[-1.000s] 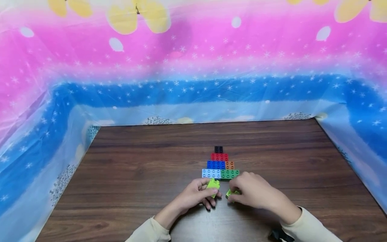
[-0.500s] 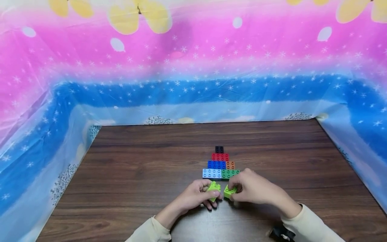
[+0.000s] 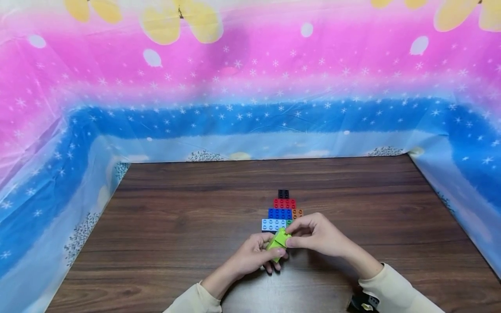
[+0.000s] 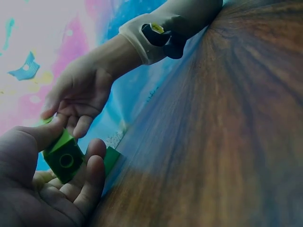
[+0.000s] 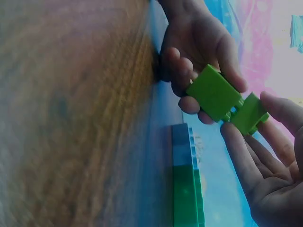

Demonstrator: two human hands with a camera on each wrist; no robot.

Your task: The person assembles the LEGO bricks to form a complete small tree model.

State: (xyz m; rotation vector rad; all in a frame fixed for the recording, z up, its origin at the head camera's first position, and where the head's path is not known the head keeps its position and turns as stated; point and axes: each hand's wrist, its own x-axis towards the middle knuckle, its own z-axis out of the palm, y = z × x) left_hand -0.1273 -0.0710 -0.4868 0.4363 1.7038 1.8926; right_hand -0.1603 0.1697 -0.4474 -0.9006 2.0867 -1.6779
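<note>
My left hand (image 3: 248, 254) grips a lime-green toy building brick (image 5: 214, 92) between thumb and fingers, just above the table. A smaller lime-green brick (image 5: 250, 114) is pinched in the fingertips of my right hand (image 3: 322, 237). In the right wrist view the two bricks meet end to end, slightly askew, with studs and a narrow gap showing between them. Right behind my hands lies a stepped arrangement of bricks: light blue (image 3: 273, 224) and partly hidden green (image 3: 288, 222) in front, then blue (image 3: 279, 213) with orange (image 3: 298, 212), then red (image 3: 284, 203), and black (image 3: 283, 194) at the far end.
The dark wood table (image 3: 188, 204) reaches back to a printed cloth (image 3: 250, 117) that hangs along its far and side edges. A black device (image 3: 358, 302) sits at my right sleeve, near the table's front.
My right hand has picked up its lime-green brick from the table and carried it left onto the brick in my left hand. The left hand has barely moved.
</note>
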